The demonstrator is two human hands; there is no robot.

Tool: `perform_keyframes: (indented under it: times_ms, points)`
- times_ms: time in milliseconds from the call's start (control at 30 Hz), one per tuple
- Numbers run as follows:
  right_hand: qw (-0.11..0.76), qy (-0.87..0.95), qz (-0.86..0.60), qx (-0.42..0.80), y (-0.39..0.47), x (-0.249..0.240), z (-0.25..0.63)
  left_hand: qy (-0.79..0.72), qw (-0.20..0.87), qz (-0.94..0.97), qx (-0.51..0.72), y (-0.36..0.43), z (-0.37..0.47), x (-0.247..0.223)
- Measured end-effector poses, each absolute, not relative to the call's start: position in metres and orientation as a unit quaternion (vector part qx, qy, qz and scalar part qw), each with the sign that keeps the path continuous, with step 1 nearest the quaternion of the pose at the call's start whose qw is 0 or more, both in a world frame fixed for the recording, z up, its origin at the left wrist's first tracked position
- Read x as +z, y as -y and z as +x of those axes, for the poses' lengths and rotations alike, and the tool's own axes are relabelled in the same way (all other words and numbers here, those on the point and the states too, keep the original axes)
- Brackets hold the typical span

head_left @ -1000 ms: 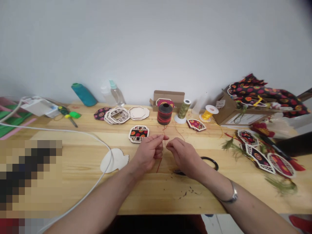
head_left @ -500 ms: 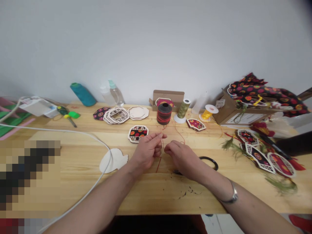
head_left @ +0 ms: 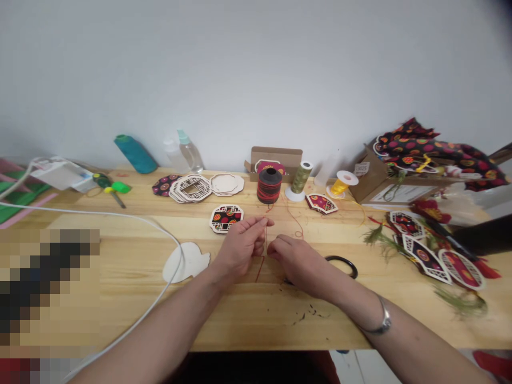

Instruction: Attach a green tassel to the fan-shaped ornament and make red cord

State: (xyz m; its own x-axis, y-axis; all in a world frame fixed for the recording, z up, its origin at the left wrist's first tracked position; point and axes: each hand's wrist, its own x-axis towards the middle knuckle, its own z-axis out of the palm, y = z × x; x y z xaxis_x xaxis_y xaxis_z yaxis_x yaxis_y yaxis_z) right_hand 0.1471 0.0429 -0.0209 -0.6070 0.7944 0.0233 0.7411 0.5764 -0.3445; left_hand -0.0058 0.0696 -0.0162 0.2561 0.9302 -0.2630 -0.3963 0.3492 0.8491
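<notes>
A thin red thread (head_left: 266, 234) runs upright between my hands. Its upper part is pinched by my left hand (head_left: 247, 242), thumb against fingers. Lower and to the right, my right hand (head_left: 294, 258) is closed around the thread with its fingertips together. Another short piece of red thread (head_left: 260, 269) shows on the table below my left hand. Behind the hands stands a black-and-red spool of thread (head_left: 269, 186). An octagonal ornament with dark flowered fabric (head_left: 226, 219) lies just beyond my left hand. Black-handled scissors (head_left: 348, 262) lie partly hidden under my right forearm.
A green spool (head_left: 301, 178) and a yellow spool (head_left: 341, 185) stand at the back. Stacked wooden frames (head_left: 196, 189) lie left of them. A white cable (head_left: 160, 288) crosses the table over a pale wooden cutout (head_left: 192, 261). Finished ornaments (head_left: 426, 258) and a cardboard box (head_left: 370, 184) occupy the right.
My right hand has shifted slightly left and down along the thread, closer to my left hand. My left hand keeps almost the same place and pinch.
</notes>
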Motion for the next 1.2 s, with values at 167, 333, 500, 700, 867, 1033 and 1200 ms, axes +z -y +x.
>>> perform_keyframes:
  times_ms: [167,333,500,700,867,1033,1200]
  points:
    - [0.104,0.88,-0.428,0.177,-0.042,-0.01,0.147,-0.4,0.715,0.35,0.454,-0.07,-0.005,-0.017]
    - [0.291,0.814,-0.467,0.188,-0.051,-0.003,0.158,-0.413,0.694,0.397,0.435,-0.068,-0.005,-0.019]
    - [0.429,0.681,-0.485,0.342,-0.066,-0.004,0.164,-0.414,0.667,0.501,0.364,-0.065,-0.006,-0.019]
    - [0.429,0.547,-0.42,0.584,-0.068,-0.003,0.163,-0.408,0.65,0.563,0.308,-0.063,-0.008,-0.016]
    - [0.412,0.512,-0.409,0.633,-0.067,-0.004,0.164,-0.396,0.648,0.586,0.28,-0.062,-0.01,-0.016]
    - [0.394,0.504,-0.397,0.658,-0.068,-0.005,0.166,-0.396,0.634,0.612,0.257,-0.061,-0.011,-0.012]
    - [0.373,0.512,-0.422,0.649,-0.067,-0.005,0.167,-0.38,0.633,0.626,0.252,-0.06,-0.011,-0.013]
